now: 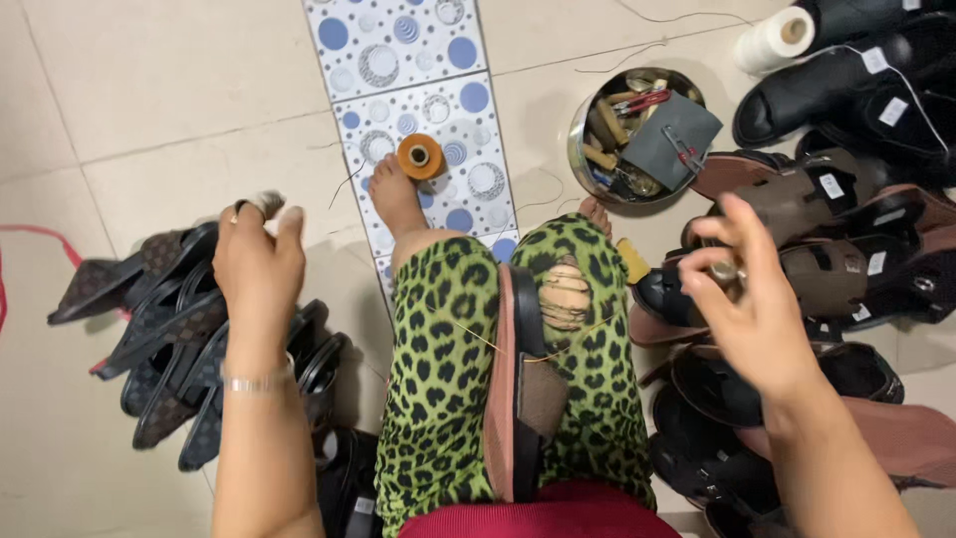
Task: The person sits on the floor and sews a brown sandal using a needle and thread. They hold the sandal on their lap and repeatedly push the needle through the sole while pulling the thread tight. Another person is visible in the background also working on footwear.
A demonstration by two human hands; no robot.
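Sandal: a brown-soled, black-strapped sandal (523, 389) is clamped on edge between green leopard-print knees (448, 369).
Thread: a thin tan thread (478, 337) is stretched across the knees, through the sandal.
Right hand (742, 299): fingers are pinched on a small metal object.
Left hand (257, 261): raised, fingers curled; anything held cannot be told.
Surroundings: an orange thread spool (420, 156) is by the foot; a round metal tool tin (637, 134) is beyond.

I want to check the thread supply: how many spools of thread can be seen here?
2. An orange spool stands on the blue-dotted tile beside the foot, and a white spool lies at the top right by the black shoes. More may be hidden in the metal tin.
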